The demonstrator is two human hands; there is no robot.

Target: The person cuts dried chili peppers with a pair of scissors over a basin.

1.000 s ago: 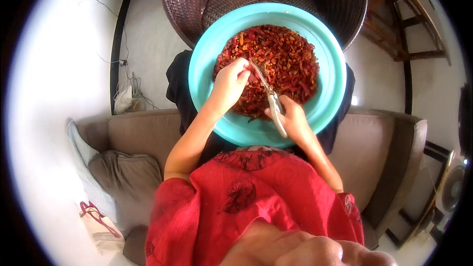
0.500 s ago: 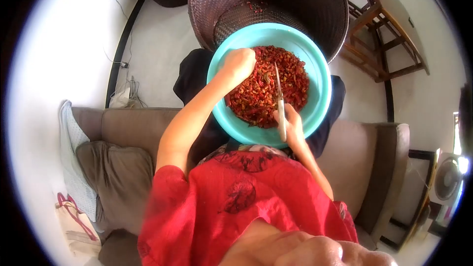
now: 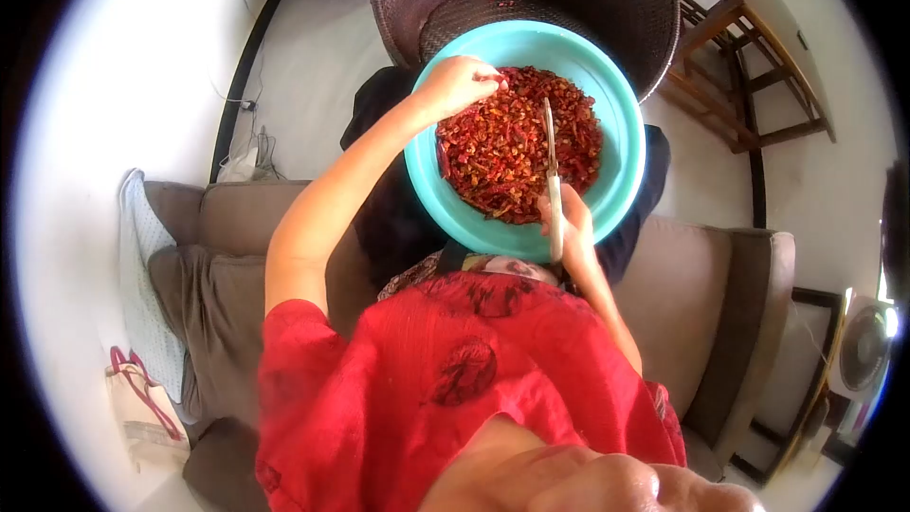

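A turquoise basin (image 3: 621, 156) rests on the person's lap, holding a broad heap of cut red chili pieces (image 3: 517, 156). Over the basin's far left part, my left hand (image 3: 457, 85) is closed in a pinch, with a small red chili piece (image 3: 500, 82) showing at the fingertips. My right hand (image 3: 575, 228) grips a pair of scissors (image 3: 553, 175) with pale handles at the near right side of the basin. The blades point away from me above the chili pieces and look close together. Some fingers of the right hand are hidden behind the handles.
Beyond the basin stands a dark woven chair (image 3: 427, 0) with a few red bits on its seat. A brown sofa (image 3: 682, 265) is behind and beside the person. Wooden stools (image 3: 739, 47) stand at far right, a fan (image 3: 861, 349) at lower right. Cables (image 3: 261, 154) lie at left.
My left hand has shifted slightly left and away, its pinching fingertips and a red piece now visible. The scissors stay in my right hand, almost unmoved over the basin. The view has tilted slightly.
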